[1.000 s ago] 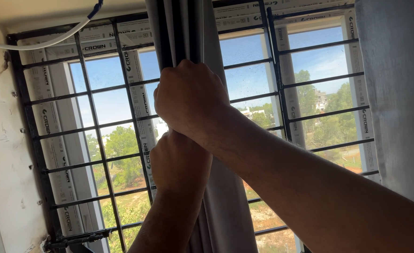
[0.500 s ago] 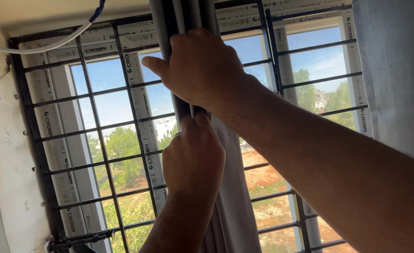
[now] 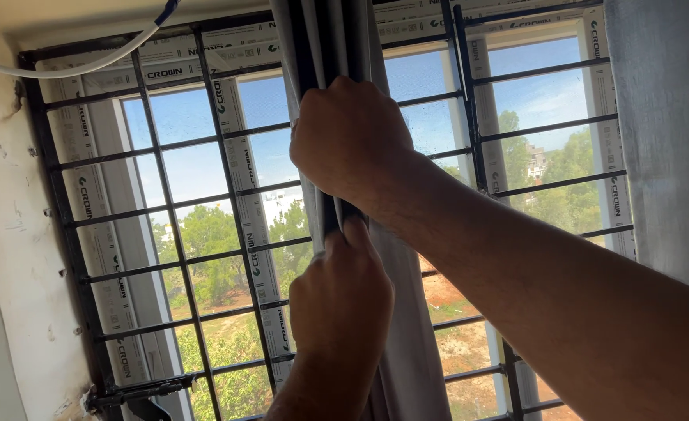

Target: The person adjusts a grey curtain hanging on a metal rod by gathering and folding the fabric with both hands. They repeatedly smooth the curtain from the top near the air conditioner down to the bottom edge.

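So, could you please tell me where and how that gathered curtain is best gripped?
Probably around the bunched middle of the curtain, coming from the room side, since the window grille blocks the far side. The folds hang as one narrow vertical bundle, so a wrap grip fits, as the right hand and left hand show.

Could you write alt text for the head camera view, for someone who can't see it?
Two hands grip a bunched grey curtain, the right hand above the left hand, before a barred window showing trees and blue sky.

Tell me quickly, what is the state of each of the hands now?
Left hand: closed on the gathered grey curtain.
Right hand: closed on the same curtain, higher up.
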